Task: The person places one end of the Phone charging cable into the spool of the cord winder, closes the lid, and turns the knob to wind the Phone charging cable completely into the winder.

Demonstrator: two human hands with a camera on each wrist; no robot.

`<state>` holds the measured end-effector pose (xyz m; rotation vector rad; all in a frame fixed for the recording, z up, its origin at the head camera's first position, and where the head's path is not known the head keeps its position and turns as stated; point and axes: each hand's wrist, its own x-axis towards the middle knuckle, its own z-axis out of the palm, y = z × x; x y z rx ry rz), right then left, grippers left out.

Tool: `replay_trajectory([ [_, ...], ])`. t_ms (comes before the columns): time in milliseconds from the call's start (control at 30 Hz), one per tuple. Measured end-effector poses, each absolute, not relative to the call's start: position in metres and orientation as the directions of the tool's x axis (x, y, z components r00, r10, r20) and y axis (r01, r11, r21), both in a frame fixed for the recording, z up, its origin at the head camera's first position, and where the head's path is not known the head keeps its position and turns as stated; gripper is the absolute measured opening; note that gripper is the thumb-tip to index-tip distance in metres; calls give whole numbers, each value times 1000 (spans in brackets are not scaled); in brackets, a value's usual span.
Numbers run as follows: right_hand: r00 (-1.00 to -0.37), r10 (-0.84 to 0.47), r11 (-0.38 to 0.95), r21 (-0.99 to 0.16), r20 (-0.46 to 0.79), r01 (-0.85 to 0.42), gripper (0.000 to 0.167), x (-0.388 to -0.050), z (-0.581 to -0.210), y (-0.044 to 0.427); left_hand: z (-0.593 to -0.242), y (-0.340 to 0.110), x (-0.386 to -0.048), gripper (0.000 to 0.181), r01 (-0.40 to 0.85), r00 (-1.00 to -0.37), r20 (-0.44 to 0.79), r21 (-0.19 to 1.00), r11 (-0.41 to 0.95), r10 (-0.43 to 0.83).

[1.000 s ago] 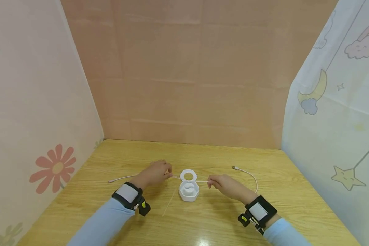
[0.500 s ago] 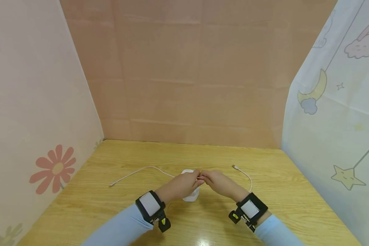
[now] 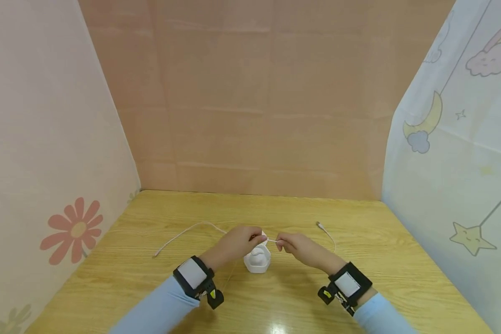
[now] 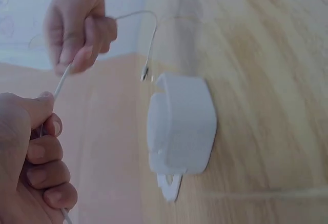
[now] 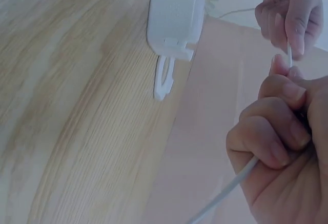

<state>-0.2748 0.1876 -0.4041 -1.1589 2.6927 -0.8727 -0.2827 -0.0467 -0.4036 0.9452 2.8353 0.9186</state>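
Observation:
A white charging cable (image 3: pixel 272 240) runs between my hands, above the table. My left hand (image 3: pixel 239 242) grips it between thumb and curled fingers. My right hand (image 3: pixel 301 249) pinches it a short way to the right, fingers curled round it in the right wrist view. Below and between the hands stands a white hexagonal case (image 3: pixel 257 261). Its ring-shaped lid (image 5: pixel 162 92) is flipped open toward the back, partly hidden by my left hand in the head view. The cable's USB plug (image 3: pixel 319 225) lies at the back right, and its other end (image 3: pixel 155 255) lies at left.
A thin pale strip (image 3: pixel 230 277) lies on the wooden table (image 3: pixel 350 213) in front of the case, partly behind my left wrist. Patterned cloth sheets (image 3: pixel 455 185) hang at both sides, and a brown sheet (image 3: pixel 267 116) covers the back.
My hands came together over the case from either side, then moved slightly apart with cable between them. The cable's left end shifted right, and the loop at right became shorter.

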Motion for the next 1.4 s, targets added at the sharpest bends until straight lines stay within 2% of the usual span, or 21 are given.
replay_trajectory([
  [300, -727, -665, 579, -498, 170, -645, 20, -278, -411, 221, -400, -85, -301, 35, 505, -848, 178, 555, 661, 499],
  [567, -761, -637, 632, -481, 126, -608, 23, -281, -413, 232, -406, -109, -312, 34, 428, -890, 132, 570, 701, 436],
  [667, -766, -633, 648, -464, 112, -604, 24, -281, -410, 228, -409, -110, -313, 31, 432, -889, 104, 512, 743, 446],
  [800, -772, -625, 665, -439, 115, -604, 23, -280, -406, 223, -413, -100, -308, 20, 468, -884, 151, 332, 819, 443],
  [867, -775, -621, 669, -434, 119, -603, 24, -280, -404, 219, -413, -91, -303, 27, 489, -871, 196, 261, 832, 451],
  [933, -778, -617, 673, -434, 116, -599, 23, -279, -401, 216, -412, -77, -297, 39, 531, -845, 224, 242, 812, 486],
  [1033, -783, -610, 682, -425, 118, -596, 22, -279, -397, 210, -407, -54, -285, 46, 612, -791, 212, 260, 747, 574],
  [1133, -777, -616, 676, -420, 130, -606, 19, -277, -393, 204, -403, -34, -276, 44, 659, -750, 181, 299, 690, 637],
  [1300, -759, -634, 642, -448, 145, -622, 21, -274, -391, 196, -404, -20, -273, 27, 670, -725, 201, 424, 609, 659],
  [1400, -749, -646, 624, -464, 147, -629, 24, -272, -391, 194, -405, -19, -274, 23, 659, -730, 235, 492, 569, 642],
])
